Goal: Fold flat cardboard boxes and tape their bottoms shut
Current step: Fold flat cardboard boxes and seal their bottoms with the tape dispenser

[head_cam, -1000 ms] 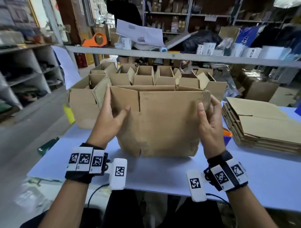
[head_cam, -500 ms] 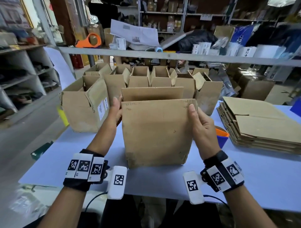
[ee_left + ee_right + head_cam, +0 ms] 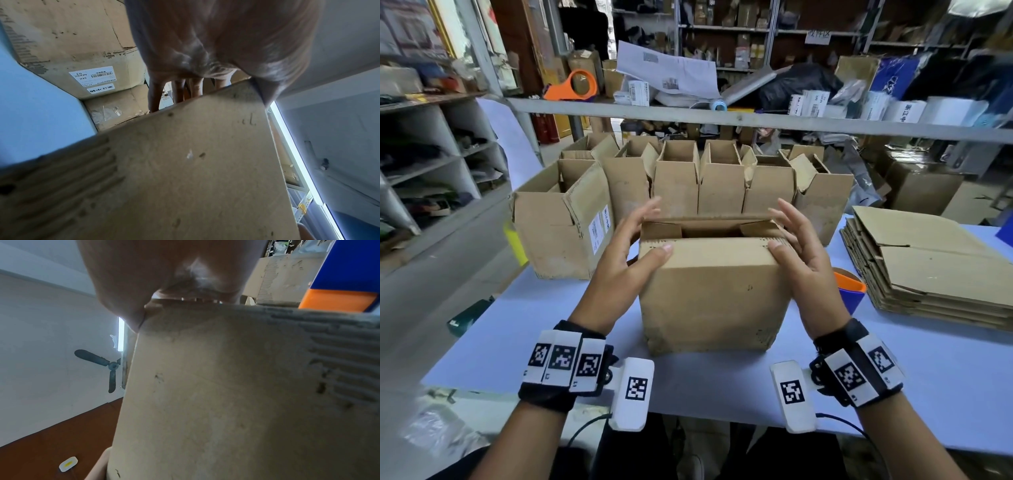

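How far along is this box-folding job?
Done, it seems: a row of opened boxes stands at the back of the table. In hand: one box, both thumbs pressing its near flap down, left hand and right hand with fingers spread; no tape shows on it. Left: the flat stack.
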Demonstrator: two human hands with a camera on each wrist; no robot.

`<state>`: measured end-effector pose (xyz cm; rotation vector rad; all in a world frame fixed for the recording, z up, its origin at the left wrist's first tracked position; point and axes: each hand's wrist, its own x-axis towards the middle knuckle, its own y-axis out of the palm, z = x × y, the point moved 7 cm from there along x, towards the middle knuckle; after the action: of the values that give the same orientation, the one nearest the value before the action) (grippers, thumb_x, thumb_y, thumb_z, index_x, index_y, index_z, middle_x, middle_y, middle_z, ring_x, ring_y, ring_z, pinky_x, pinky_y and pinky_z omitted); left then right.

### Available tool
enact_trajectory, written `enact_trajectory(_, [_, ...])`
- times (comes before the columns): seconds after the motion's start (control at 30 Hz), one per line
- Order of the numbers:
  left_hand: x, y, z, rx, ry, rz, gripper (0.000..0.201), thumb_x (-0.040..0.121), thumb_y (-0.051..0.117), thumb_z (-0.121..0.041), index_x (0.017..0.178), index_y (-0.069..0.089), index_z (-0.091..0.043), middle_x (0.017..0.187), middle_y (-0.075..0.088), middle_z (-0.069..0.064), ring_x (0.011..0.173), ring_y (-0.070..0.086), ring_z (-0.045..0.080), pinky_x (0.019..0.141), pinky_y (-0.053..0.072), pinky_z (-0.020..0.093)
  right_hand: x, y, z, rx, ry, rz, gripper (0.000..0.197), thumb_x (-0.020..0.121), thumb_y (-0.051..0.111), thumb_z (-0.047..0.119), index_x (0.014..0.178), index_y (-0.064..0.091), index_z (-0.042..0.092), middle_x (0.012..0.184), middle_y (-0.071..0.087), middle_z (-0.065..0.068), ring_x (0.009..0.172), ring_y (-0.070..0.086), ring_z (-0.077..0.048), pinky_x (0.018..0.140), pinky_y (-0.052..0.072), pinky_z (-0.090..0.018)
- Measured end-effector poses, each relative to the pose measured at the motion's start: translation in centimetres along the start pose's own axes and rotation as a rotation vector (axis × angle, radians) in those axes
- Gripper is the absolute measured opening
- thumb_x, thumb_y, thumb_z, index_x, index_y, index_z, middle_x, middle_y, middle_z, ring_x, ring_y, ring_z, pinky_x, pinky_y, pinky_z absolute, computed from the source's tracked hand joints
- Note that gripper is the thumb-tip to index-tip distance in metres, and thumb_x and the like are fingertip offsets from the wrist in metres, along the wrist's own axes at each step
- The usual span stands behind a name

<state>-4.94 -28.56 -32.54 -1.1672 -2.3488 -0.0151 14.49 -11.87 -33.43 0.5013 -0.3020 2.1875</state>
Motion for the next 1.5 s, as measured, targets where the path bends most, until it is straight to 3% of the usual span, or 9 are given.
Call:
enact_trajectory(0.2, [-0.3,-0.1,-0.1,0.048,0.029,-0.04,0.031,0.09,0.059,-0.03,0.119,0.07,-0.026,0.141,0.053,-0.015,0.135,0.044,-0.001,0.113,0.036,0.032,-0.4,-0.2,0.0,-0.076,-0.032,-0.041,0.028,0.096,0.054,0.026,0.12,0.069,0.023,0.14,0.06,0.014,0.133,0.052,-0.006,0.105,0.04,-0.029])
enact_trajectory(0.33, [-0.4,0.0,-0.4,0.04,0.018,-0.044,0.033,0.091,0.058,-0.03,0.121,0.07,-0.028,0.142,0.052,-0.016,0.136,0.042,-0.001,0.116,0.033,0.034,-0.3,-0.3,0.3,-0.12,-0.039,-0.024,0.028,0.099,0.053,0.022,0.122,0.07,0.022,0.142,0.06,0.014,0.134,0.051,-0.005,0.105,0.04,-0.027])
enact_trajectory(0.47, [-0.3,0.2,-0.7,0.08,0.014,-0.011,0.034,0.09,0.057,-0.033,0.123,0.069,-0.034,0.144,0.048,-0.016,0.138,0.038,-0.003,0.115,0.031,0.029,-0.5,0.0,0.9,-0.189,-0.061,0.044,0.034,0.106,0.049,0.012,0.132,0.067,0.025,0.148,0.054,0.013,0.14,0.044,0.0,0.109,0.035,-0.013])
enact_trajectory(0.67, [-0.4,0.2,-0.6,0.159,-0.006,0.042,0.032,0.09,0.056,-0.045,0.119,0.069,-0.047,0.148,0.039,-0.022,0.138,0.031,-0.01,0.101,0.029,0.016,-0.9,0.1,1.4,-0.16,-0.014,0.114,0.036,0.106,0.05,0.011,0.134,0.067,0.024,0.154,0.048,0.015,0.144,0.037,0.006,0.118,0.027,-0.017])
enact_trajectory(0.9, [-0.3,0.2,-0.5,0.244,0.026,0.063,0.04,0.086,0.051,-0.059,0.122,0.065,-0.053,0.152,0.034,-0.023,0.142,0.027,-0.007,0.115,0.027,0.03,-0.7,-0.1,1.5,-0.221,0.016,0.138,0.035,0.106,0.052,0.018,0.133,0.067,0.032,0.158,0.041,0.018,0.142,0.035,0.011,0.116,0.028,-0.017])
enact_trajectory(1.07, [-0.4,0.3,-1.0,0.314,0.043,0.092,0.043,0.084,0.05,-0.065,0.124,0.062,-0.055,0.157,0.028,-0.021,0.143,0.023,-0.01,0.107,0.027,0.017,-0.5,-0.3,1.8,-0.324,-0.009,0.178,0.034,0.106,0.052,0.022,0.13,0.067,0.041,0.16,0.038,0.018,0.143,0.032,0.012,0.113,0.027,-0.011])
enact_trajectory(1.3, [-0.1,0.2,-0.8,0.338,0.029,0.056,0.034,0.089,0.054,-0.051,0.121,0.067,-0.052,0.157,0.031,-0.021,0.142,0.027,-0.008,0.117,0.026,0.029,-0.3,-0.4,2.1,-0.379,-0.032,0.139,0.031,0.105,0.054,0.023,0.125,0.072,0.037,0.157,0.043,0.018,0.137,0.036,0.018,0.097,0.032,0.0])
enact_trajectory(1.4, [-0.1,0.2,-0.7,0.312,0.032,0.018,0.033,0.088,0.055,-0.047,0.119,0.069,-0.048,0.155,0.035,-0.021,0.139,0.03,-0.011,0.114,0.027,0.026,0.0,-0.4,2.3,-0.378,-0.026,0.149,0.028,0.104,0.056,0.024,0.122,0.074,0.036,0.15,0.049,0.019,0.134,0.041,0.016,0.095,0.038,-0.003])
enact_trajectory(1.5, [-0.1,0.3,-0.7,0.299,0.038,-0.011,0.033,0.088,0.057,-0.044,0.118,0.071,-0.045,0.152,0.039,-0.02,0.137,0.032,-0.012,0.115,0.028,0.027,1.4,-1.4,1.7,-0.352,0.045,0.208,0.032,0.104,0.051,0.045,0.128,0.07,0.036,0.14,0.055,0.019,0.131,0.049,0.007,0.095,0.045,-0.013])
